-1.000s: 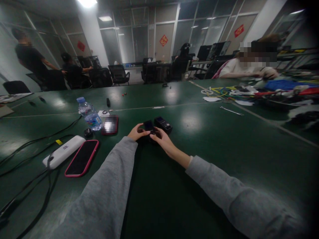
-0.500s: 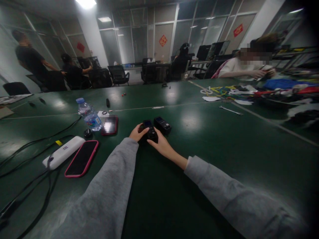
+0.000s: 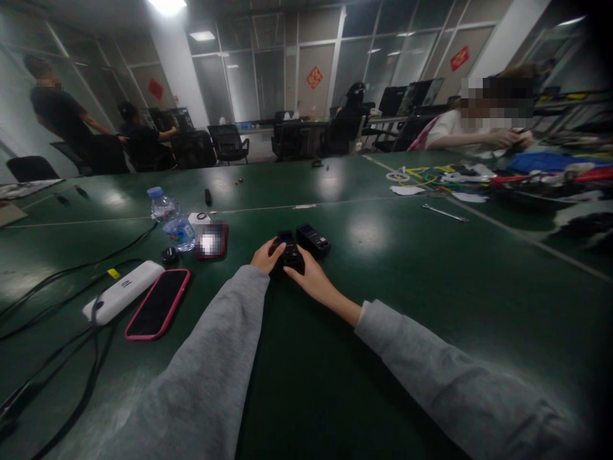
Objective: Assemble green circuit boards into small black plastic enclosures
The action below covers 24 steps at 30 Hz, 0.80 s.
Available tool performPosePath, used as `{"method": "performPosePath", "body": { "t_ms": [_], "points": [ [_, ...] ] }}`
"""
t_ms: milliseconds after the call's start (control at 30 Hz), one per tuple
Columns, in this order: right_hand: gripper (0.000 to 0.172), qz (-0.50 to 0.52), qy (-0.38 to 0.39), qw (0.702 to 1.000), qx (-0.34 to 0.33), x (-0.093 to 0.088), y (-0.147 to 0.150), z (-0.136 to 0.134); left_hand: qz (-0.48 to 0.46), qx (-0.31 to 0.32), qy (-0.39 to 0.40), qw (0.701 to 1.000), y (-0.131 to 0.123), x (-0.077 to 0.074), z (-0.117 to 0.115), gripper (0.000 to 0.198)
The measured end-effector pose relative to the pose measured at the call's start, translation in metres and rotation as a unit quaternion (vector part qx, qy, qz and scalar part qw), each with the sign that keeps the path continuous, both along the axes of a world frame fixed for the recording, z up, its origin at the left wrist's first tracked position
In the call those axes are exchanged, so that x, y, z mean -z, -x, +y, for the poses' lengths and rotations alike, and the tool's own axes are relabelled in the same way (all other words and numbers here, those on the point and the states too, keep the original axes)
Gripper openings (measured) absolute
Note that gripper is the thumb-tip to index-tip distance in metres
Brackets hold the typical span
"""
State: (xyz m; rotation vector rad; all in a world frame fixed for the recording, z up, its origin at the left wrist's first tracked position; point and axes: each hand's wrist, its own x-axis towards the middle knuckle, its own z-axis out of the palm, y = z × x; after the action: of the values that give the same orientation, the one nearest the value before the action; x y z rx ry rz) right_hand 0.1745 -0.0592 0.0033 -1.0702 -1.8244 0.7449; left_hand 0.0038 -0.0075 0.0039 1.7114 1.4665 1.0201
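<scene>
Between my two hands is a small black handheld device (image 3: 289, 251) with a dark screen at its far end and buttons below. My left hand (image 3: 268, 255) grips its left side, thumb over the front. On the other side my right hand (image 3: 310, 273) holds the lower right edge, thumb near the bottom. A second black device (image 3: 313, 239) of similar look lies on the green table (image 3: 306, 358) just beyond, to the right of the held one. The fingers behind the held device are hidden.
To the left lie a pink-cased phone (image 3: 159, 304), a white power bank (image 3: 123, 292), black cables (image 3: 94, 358) and a tilted-looking water bottle (image 3: 171, 220). A wrench (image 3: 445, 213) lies at right, near piled cables (image 3: 431, 176). A person (image 3: 460, 131) sits across the table at far right.
Both hands keep their hold on the device with hardly any movement. The whole view has shifted very slightly.
</scene>
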Motion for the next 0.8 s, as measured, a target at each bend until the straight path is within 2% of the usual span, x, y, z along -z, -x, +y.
{"method": "performPosePath", "body": {
  "t_ms": [267,533,800],
  "points": [
    [0.064,0.005,-0.014,1.000,0.002,0.0053,-0.0007,0.0041,0.008,0.013,-0.013,1.000,0.0015,0.0030,0.0020,0.059],
    [0.064,0.014,-0.024,1.000,-0.003,0.0076,-0.0002,0.0063,0.056,-0.014,-0.047,0.997,0.0012,0.0055,0.0055,0.058],
    [0.066,0.006,-0.020,1.000,0.003,0.0085,0.0005,0.0056,0.066,-0.013,-0.052,0.996,0.0029,0.0097,0.0081,0.054]
  ]
}}
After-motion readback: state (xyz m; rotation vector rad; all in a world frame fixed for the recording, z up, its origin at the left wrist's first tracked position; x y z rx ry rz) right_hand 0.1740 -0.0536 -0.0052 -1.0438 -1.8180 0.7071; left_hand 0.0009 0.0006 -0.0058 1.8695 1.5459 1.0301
